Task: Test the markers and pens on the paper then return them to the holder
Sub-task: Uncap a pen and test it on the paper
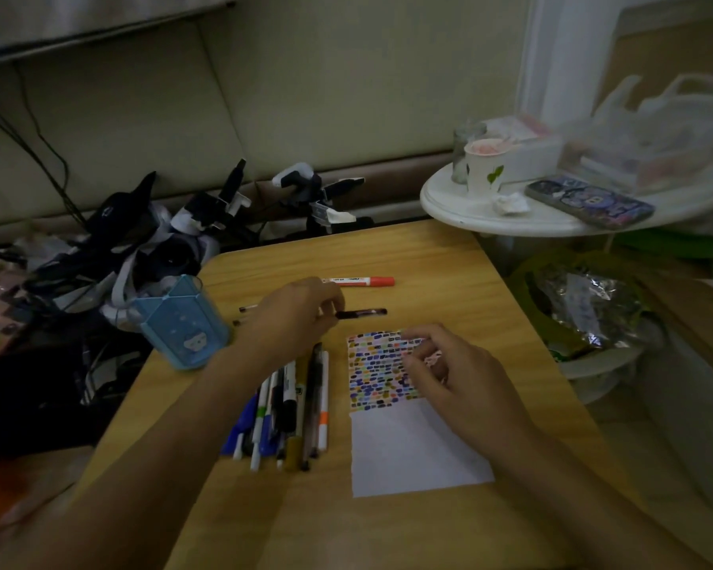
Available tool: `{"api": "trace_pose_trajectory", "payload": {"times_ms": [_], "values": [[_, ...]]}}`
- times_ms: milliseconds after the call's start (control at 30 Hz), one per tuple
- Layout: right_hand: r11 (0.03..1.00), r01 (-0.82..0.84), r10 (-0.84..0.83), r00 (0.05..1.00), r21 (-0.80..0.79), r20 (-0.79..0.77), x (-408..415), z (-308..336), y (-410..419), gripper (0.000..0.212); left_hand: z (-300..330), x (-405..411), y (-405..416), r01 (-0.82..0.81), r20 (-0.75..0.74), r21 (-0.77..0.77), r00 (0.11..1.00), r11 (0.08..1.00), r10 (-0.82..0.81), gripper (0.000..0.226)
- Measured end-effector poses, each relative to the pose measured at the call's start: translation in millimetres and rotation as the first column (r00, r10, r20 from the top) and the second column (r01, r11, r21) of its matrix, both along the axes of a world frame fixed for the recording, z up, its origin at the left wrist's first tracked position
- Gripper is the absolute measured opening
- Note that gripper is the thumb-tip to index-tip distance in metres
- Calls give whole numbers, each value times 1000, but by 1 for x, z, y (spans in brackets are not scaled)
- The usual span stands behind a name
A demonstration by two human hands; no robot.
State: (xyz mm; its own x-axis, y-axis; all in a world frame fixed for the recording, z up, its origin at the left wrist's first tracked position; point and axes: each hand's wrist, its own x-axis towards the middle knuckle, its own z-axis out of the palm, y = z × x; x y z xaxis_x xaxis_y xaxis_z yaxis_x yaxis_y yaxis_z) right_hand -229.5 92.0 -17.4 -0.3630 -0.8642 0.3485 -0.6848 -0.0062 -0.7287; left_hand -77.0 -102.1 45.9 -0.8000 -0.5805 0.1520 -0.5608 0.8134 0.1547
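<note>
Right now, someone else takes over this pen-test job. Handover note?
Left hand: fingers on a dark pen lying above the paper; grip unclear.
Right hand: loosely curled over the paper's swatched top, holds nothing visible.
Holder: blue, at the table's left edge; no pens show in it.
Pen pile: left of the paper.
Red marker: alone, farther back.
Done: top half of the paper covered in colour marks.
Left: test the rest on the blank lower half, then put everything in the holder.

Head-worn view, close, down onto table [264, 508]
</note>
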Motion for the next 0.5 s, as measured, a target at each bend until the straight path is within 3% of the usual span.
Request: {"api": "trace_pose_trajectory", "payload": {"times_ms": [133, 267, 500], "values": [[999, 24, -26, 999, -35, -48, 4, 2, 2, 33, -2, 17, 44, 97, -112, 62, 990, 993, -90, 17], [998, 45, -47, 996, -35, -79, 7, 3, 2, 29, -12, 27, 65, 149, -225, 124, 967, 981, -118, 16], [999, 48, -52, 976, -25, -210, 12, 0, 0, 21, -25, 28, 70, 198, -301, 102, 940, 975, -159, 17]]}}
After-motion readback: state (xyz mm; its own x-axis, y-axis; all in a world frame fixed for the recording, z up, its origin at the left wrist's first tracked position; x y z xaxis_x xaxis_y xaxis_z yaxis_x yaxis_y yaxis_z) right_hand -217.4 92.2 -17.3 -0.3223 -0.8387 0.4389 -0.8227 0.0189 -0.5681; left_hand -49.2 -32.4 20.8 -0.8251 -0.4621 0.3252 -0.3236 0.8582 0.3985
